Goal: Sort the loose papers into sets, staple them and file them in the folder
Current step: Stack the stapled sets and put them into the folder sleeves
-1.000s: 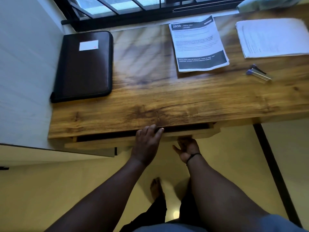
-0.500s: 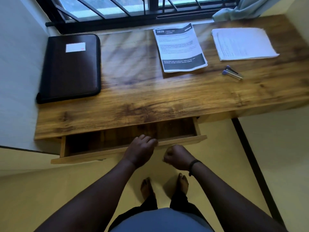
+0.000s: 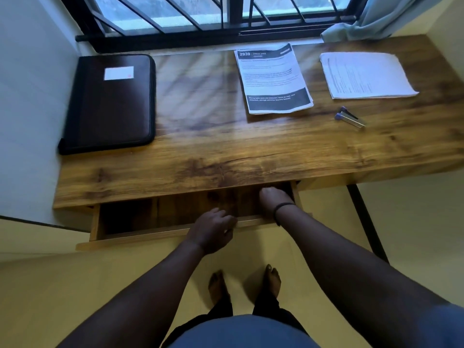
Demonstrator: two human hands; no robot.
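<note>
The right hand (image 3: 275, 197) reaches into the open drawer (image 3: 140, 234) under the desk's near edge, its fingers hidden, so its grip cannot be told. The left hand (image 3: 213, 229) rests on the drawer front, fingers loosely curled. Printed papers (image 3: 273, 79) and a plain stack (image 3: 364, 75) lie along the far edge, the stapler (image 3: 350, 117) just nearer, the closed folder (image 3: 110, 101) at the far left corner

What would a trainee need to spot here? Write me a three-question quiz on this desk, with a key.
1. True or false: the folder lies closed on the desk.
2. Which lies nearer the stapler: A, the folder; B, the white paper stack?
3. Where does the right hand reach?

Key: 1 true. 2 B. 3 Into the open drawer, under the desk edge, its fingers hidden; the left hand rests on the drawer front.
</note>
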